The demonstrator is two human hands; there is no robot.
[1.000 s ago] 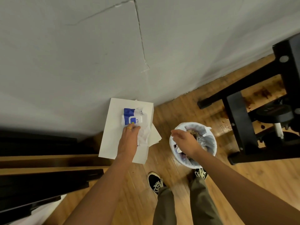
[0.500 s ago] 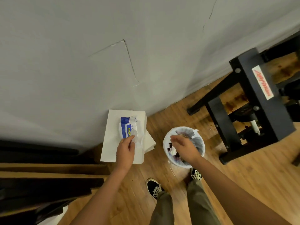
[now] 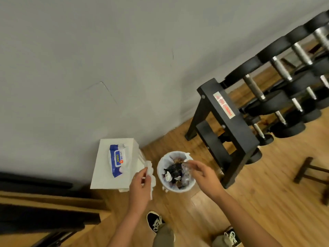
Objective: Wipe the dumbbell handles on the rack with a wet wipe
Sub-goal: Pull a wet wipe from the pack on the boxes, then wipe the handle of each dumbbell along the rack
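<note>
My left hand (image 3: 140,184) pinches a white wet wipe (image 3: 151,172) just right of the small white stand (image 3: 99,175). The blue and white wipe pack (image 3: 116,160) lies on top of that stand. My right hand (image 3: 203,173) hovers over the bin's right rim with relaxed fingers and holds nothing. The black dumbbell rack (image 3: 229,129) stands at the right, with several black dumbbells and their metal handles (image 3: 283,67) on its tiers.
A white-lined waste bin (image 3: 161,168) full of rubbish sits on the wooden floor between the stand and the rack. Dark boards (image 3: 44,207) lie at the lower left. A small wooden frame (image 3: 309,170) rests at the right. My shoes (image 3: 155,222) are below.
My left hand has pulled a wipe out of the pack and moved right, off the stand. The view has swung up and right, bringing the dumbbells into sight.
</note>
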